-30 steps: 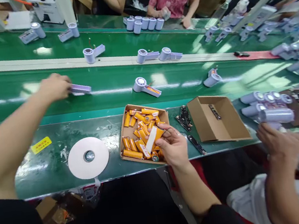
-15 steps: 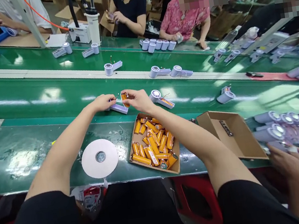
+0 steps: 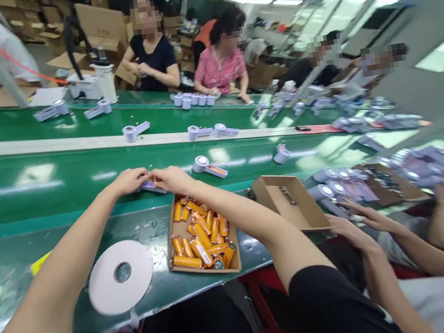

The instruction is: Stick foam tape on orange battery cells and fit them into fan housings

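Both hands meet over a pale lavender handheld fan housing (image 3: 154,187) on the near side of the green belt. My left hand (image 3: 130,181) is closed on the housing's round end, which its fingers mostly cover. My right hand (image 3: 173,180) pinches an orange wrapped battery (image 3: 154,179) against the housing's handle; only a little of the battery shows between the fingers. A thin wire stands up beside the fingertips. Below my right forearm, a shallow cardboard box (image 3: 170,251) holds several more orange batteries. Right of my hands, another fan (image 3: 202,164) lies with orange in its open handle.
A white tape roll (image 3: 102,288) lies on the near ledge. An open cardboard box (image 3: 268,204) with a small dark strip stands to the right, beside a co-worker's hands (image 3: 353,231) and piled fans (image 3: 332,189). More people work across the belt (image 3: 60,161).
My right hand has brought the battery left and down onto the housing, close against my left hand. The camera view has tilted up and turned right.
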A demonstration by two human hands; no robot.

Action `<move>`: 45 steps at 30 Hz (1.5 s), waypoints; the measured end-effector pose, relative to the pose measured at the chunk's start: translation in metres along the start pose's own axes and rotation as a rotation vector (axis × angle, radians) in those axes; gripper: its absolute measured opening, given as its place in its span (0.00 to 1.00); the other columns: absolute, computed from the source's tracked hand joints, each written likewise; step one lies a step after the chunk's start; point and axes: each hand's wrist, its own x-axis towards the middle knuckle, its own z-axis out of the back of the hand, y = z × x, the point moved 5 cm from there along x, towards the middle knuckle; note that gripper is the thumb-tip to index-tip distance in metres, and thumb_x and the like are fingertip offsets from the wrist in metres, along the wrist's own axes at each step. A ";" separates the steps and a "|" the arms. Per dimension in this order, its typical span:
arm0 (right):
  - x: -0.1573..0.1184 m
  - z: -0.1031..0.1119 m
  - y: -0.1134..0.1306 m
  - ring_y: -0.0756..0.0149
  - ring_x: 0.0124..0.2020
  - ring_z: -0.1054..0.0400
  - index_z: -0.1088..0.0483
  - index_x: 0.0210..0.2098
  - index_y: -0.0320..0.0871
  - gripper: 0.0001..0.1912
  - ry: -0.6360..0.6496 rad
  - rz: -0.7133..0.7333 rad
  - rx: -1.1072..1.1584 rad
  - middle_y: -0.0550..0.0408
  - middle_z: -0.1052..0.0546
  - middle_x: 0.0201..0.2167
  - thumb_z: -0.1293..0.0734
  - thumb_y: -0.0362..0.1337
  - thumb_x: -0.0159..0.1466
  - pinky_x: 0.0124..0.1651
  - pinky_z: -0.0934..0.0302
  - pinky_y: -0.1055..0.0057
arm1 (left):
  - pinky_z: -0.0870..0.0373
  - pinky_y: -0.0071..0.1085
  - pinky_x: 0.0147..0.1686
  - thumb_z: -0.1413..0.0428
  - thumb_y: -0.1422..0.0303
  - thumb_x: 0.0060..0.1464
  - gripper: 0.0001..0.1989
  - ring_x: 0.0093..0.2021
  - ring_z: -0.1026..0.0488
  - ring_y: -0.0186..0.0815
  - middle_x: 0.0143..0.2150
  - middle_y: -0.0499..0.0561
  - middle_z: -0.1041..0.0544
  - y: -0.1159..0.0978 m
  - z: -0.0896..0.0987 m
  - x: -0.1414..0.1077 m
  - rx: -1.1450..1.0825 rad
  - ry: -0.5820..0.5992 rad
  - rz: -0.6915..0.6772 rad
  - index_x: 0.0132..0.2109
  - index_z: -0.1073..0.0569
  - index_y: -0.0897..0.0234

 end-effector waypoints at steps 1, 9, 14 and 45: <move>0.001 0.002 0.001 0.52 0.51 0.18 0.25 0.62 0.46 0.19 0.006 -0.025 -0.025 0.46 0.14 0.49 0.26 0.39 0.73 0.51 0.30 0.67 | 0.32 0.32 0.44 0.56 0.49 0.67 0.21 0.44 0.21 0.43 0.45 0.51 0.15 -0.001 0.001 0.001 0.010 0.001 0.000 0.45 0.25 0.55; 0.019 -0.007 -0.004 0.48 0.55 0.19 0.30 0.68 0.54 0.27 0.164 -0.017 -0.175 0.46 0.16 0.54 0.25 0.39 0.72 0.53 0.26 0.61 | 0.31 0.36 0.39 0.56 0.55 0.66 0.19 0.45 0.19 0.49 0.44 0.54 0.14 0.001 -0.002 0.019 0.098 0.015 0.061 0.47 0.23 0.56; 0.022 -0.010 0.002 0.45 0.54 0.18 0.21 0.55 0.47 0.12 0.265 -0.030 -0.201 0.42 0.16 0.52 0.29 0.43 0.75 0.52 0.24 0.56 | 0.30 0.37 0.41 0.58 0.55 0.66 0.21 0.45 0.19 0.51 0.44 0.56 0.15 -0.004 -0.005 0.022 0.120 0.015 0.074 0.48 0.23 0.57; 0.028 -0.002 -0.046 0.55 0.52 0.19 0.18 0.51 0.47 0.13 0.081 -0.271 0.177 0.51 0.13 0.49 0.33 0.45 0.77 0.50 0.30 0.71 | 0.29 0.53 0.64 0.55 0.54 0.63 0.21 0.59 0.26 0.56 0.51 0.63 0.17 -0.047 0.009 -0.001 0.026 -0.367 -0.095 0.46 0.23 0.59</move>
